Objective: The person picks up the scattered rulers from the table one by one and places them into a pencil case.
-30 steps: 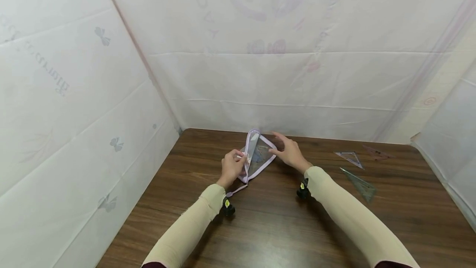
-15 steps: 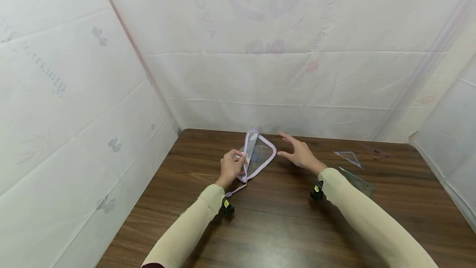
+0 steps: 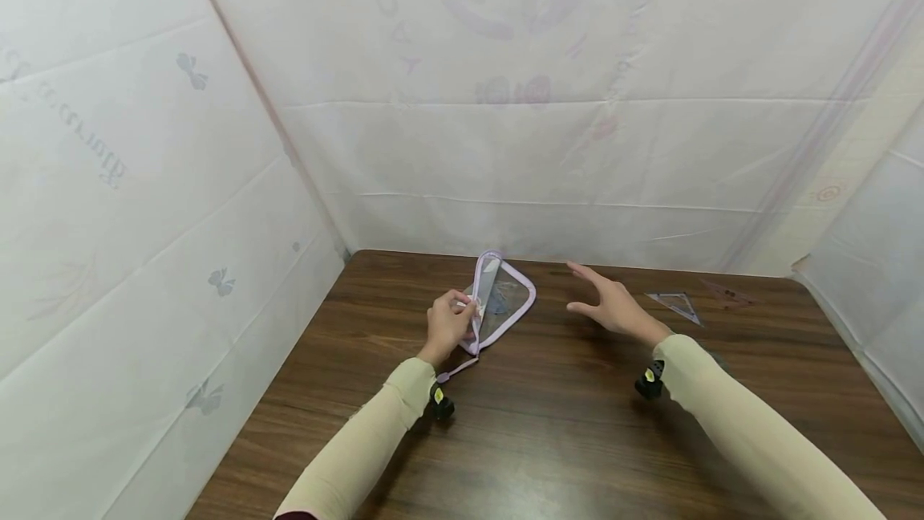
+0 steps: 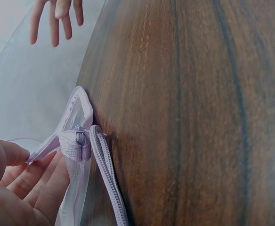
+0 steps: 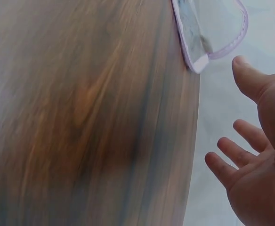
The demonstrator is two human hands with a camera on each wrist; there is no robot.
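A see-through zip pouch (image 3: 514,327) with lilac edging lies near the back of the table, its upper side lifted so the mouth gapes. My left hand (image 3: 449,322) pinches that raised edge between thumb and fingers. In the left wrist view the lilac zip end (image 4: 76,143) and a cord loop (image 4: 107,174) show beside the fingers. Something bluish and clear (image 3: 498,301) shows inside the pouch. To the right of the pouch, my right hand (image 3: 613,305) hovers over the table with fingers spread, holding nothing; in the right wrist view its thumb (image 5: 250,77) stands apart from the fingers.
Right of the right hand lie a clear set square (image 3: 677,307) with bluish edges and a reddish transparent one (image 3: 727,294). A greenish set square is mostly hidden under the right forearm. White sheeting (image 3: 549,151) hangs behind the wooden table (image 3: 534,440).
My right hand has drawn away from the pouch to the right, towards the set squares, its forearm now covering the greenish one. My left hand keeps its hold on the raised edge.
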